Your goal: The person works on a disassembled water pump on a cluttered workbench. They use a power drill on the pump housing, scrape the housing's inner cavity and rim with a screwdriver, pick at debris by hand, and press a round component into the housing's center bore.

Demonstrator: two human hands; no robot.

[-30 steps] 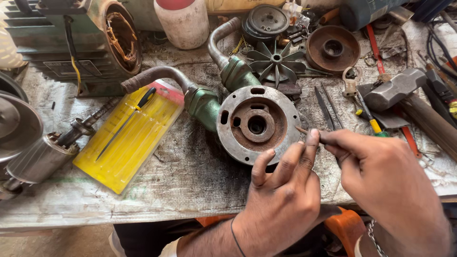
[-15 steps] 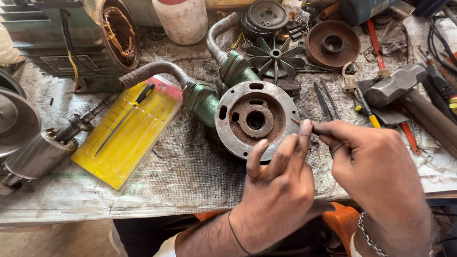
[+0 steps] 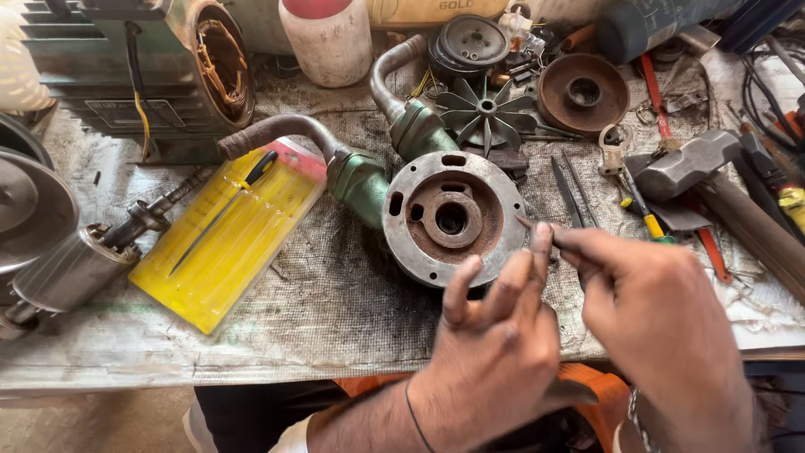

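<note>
- Two hands of mine work at the near edge of the round grey pump housing (image 3: 453, 220), which lies flat on the cloth-covered desk (image 3: 335, 310), its rusty centre bore facing up.
- My left hand (image 3: 495, 352) has its fingertips (image 3: 470, 270) resting on the housing's near rim; that grip is loose, fingers spread, closed on nothing.
- My right hand (image 3: 654, 310) pinches a thin metal tool (image 3: 527, 223) between thumb and forefinger; the tip touches the housing's right rim, and this grip is closed tight on it.
- Green pipe fittings (image 3: 360, 180) with bent hoses join the housing on its far left side.
- Left of the housing lies a yellow plastic pouch (image 3: 226, 243) with a slim black-handled file (image 3: 220, 214) on top.
- Further left, a grey rotor with its shaft (image 3: 84, 264) lies on the desk's edge.
- Behind the housing sit a dark fan impeller (image 3: 486, 107), a rusty round cover (image 3: 583, 92) and a white pot with a red lid (image 3: 329, 38).
- Right of my hand rest a hammer (image 3: 696, 164) and a yellow-handled screwdriver (image 3: 641, 214).
</note>
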